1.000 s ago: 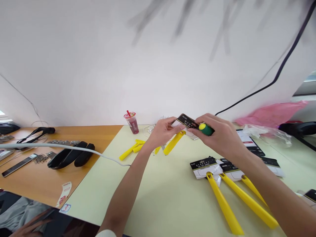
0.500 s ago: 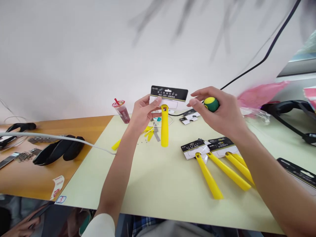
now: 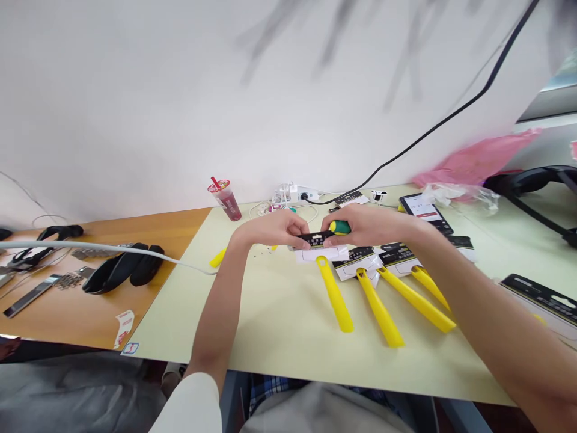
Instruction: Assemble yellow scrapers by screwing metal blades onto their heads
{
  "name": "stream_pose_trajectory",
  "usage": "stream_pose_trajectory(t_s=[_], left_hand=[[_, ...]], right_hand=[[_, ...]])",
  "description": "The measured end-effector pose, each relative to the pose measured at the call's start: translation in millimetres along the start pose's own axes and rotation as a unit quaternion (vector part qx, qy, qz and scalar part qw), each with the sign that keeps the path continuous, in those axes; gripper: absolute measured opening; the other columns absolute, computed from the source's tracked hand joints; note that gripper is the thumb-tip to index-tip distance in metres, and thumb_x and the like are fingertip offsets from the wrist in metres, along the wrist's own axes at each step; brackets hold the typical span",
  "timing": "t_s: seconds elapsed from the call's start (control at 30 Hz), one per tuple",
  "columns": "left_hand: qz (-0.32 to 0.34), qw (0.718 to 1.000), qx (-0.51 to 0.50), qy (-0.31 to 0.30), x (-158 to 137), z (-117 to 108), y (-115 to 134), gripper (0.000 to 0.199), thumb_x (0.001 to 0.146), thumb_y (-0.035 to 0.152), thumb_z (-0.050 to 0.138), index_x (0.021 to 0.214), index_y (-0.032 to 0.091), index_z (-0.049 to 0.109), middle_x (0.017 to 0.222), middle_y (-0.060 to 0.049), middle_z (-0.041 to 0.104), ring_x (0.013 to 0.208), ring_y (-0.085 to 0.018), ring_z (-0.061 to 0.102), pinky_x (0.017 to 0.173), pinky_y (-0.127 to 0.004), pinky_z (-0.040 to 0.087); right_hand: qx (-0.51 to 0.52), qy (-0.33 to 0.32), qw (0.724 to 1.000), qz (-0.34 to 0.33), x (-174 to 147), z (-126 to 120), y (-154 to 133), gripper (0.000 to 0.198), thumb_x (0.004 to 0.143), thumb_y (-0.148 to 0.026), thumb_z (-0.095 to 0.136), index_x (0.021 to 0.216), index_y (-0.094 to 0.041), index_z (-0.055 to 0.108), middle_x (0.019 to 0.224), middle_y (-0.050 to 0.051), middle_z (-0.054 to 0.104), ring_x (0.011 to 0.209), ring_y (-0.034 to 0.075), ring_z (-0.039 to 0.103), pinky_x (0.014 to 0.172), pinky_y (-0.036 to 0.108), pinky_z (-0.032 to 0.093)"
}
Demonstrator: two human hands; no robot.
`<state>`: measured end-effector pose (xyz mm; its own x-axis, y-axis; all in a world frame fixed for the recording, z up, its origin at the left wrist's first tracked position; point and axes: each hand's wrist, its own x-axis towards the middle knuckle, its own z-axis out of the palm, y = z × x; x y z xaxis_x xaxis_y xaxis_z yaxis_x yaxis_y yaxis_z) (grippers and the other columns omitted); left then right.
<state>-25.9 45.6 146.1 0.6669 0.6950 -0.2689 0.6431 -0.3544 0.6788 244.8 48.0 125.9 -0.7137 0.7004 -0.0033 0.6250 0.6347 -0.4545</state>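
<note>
Both hands are at a yellow-handled scraper (image 3: 334,294) whose head is covered by a black-and-white card (image 3: 320,255). My left hand (image 3: 279,228) is closed, pinching the card's left part. Thumb and fingers of my right hand (image 3: 369,222) pinch the card's right part. The same hand also keeps a green-and-yellow screwdriver handle (image 3: 340,227) in its palm; the tool's shaft is hidden. The scraper's handle points down toward the table's near edge. Several similar carded scrapers (image 3: 383,313) lie just to the right, handles toward me.
A drink cup with a red straw (image 3: 229,204) stands at the back left. Behind my hands are a power strip (image 3: 301,193) and a black cable (image 3: 396,153). A phone (image 3: 426,215) and a pink bag (image 3: 478,165) lie at the back right. Black straps (image 3: 121,270) lie on the orange table.
The carded scraper has come down from mid-air toward the table, beside the others. My right hand has moved left, bringing the screwdriver along, and now grips the card too.
</note>
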Motion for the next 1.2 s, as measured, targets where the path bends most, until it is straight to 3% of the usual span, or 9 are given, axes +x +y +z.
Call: stream_pose_trajectory(t_s=[0.1,0.17,0.5,0.63,0.73,0.83,0.97,1.1,1.2], left_hand=[[-0.053,0.994,0.046,-0.089,10,2,-10,0.032,0.086,0.052,0.078,0.089,0.021,0.078,0.087,-0.006,0.08,0.081,-0.02,0.072,0.062,-0.028,0.045],[-0.093,0.989,0.064,-0.097,14,3,-17,0.033,0.088,0.053,0.076,0.093,0.021,0.08,0.098,-0.008,0.083,0.093,-0.023,0.076,0.068,-0.028,0.05],[-0.295,0.949,0.09,0.067,-10,-26,-47,0.044,0.087,0.061,0.076,0.094,0.017,0.078,0.116,-0.013,0.084,0.097,-0.025,0.08,0.076,-0.03,0.062],[-0.335,0.934,0.097,0.08,-24,-36,-54,0.044,0.085,0.06,0.078,0.092,0.017,0.08,0.122,-0.013,0.083,0.107,-0.027,0.08,0.079,-0.028,0.064],[-0.304,0.949,0.076,0.042,-28,-39,-59,0.041,0.084,0.058,0.079,0.093,0.018,0.081,0.127,-0.011,0.082,0.116,-0.027,0.078,0.081,-0.026,0.064],[-0.289,0.955,0.068,0.004,-22,-39,-64,0.04,0.083,0.05,0.08,0.11,0.02,0.083,0.139,-0.01,0.078,0.117,-0.028,0.078,0.085,-0.028,0.065],[-0.352,0.918,0.175,0.047,-7,-35,-75,0.066,0.086,0.043,0.078,0.15,0.027,0.067,0.159,-0.012,0.065,0.118,-0.032,0.078,0.096,-0.038,0.063],[-0.387,0.884,0.253,0.072,8,-29,-88,0.067,0.088,0.032,0.077,0.154,0.029,0.063,0.161,-0.011,0.064,0.142,-0.034,0.065,0.104,-0.037,0.059],[-0.399,0.878,0.256,0.065,18,-24,-101,0.071,0.083,0.026,0.081,0.152,0.027,0.064,0.161,-0.013,0.062,0.143,-0.037,0.064,0.105,-0.039,0.059]], right_hand=[[-0.008,-0.063,0.998,-0.003,9,13,3,0.031,0.094,-0.056,0.066,0.098,-0.026,0.075,0.085,0.005,0.071,0.071,0.021,0.06,0.064,0.033,0.04],[-0.001,-0.096,0.995,0.008,15,21,8,0.029,0.093,-0.053,0.066,0.095,-0.025,0.072,0.084,0.005,0.071,0.07,0.021,0.06,0.064,0.034,0.041],[0.016,-0.205,0.964,0.167,27,38,55,0.035,0.078,-0.051,0.081,0.092,-0.024,0.065,0.089,0.008,0.071,0.066,0.02,0.06,0.055,0.033,0.048],[-0.014,-0.176,0.963,0.205,28,37,60,0.031,0.081,-0.05,0.079,0.091,-0.023,0.067,0.107,0.015,0.075,0.074,0.028,0.07,0.063,0.04,0.054],[-0.084,-0.105,0.976,0.172,27,35,57,0.033,0.088,-0.05,0.07,0.104,-0.022,0.074,0.121,0.021,0.076,0.101,0.039,0.074,0.082,0.047,0.057],[-0.11,-0.076,0.981,0.141,26,33,51,0.045,0.094,-0.052,0.061,0.122,-0.02,0.075,0.127,0.021,0.075,0.115,0.039,0.072,0.093,0.046,0.054],[-0.102,-0.081,0.985,0.11,25,32,39,0.05,0.096,-0.058,0.058,0.123,-0.02,0.073,0.12,0.018,0.076,0.104,0.035,0.073,0.083,0.042,0.053],[-0.092,-0.085,0.987,0.096,25,33,29,0.046,0.097,-0.057,0.057,0.12,-0.02,0.073,0.112,0.017,0.076,0.094,0.033,0.072,0.077,0.041,0.05],[-0.083,-0.085,0.988,0.097,24,35,27,0.042,0.098,-0.056,0.059,0.118,-0.021,0.072,0.113,0.018,0.075,0.097,0.035,0.071,0.079,0.043,0.05]])
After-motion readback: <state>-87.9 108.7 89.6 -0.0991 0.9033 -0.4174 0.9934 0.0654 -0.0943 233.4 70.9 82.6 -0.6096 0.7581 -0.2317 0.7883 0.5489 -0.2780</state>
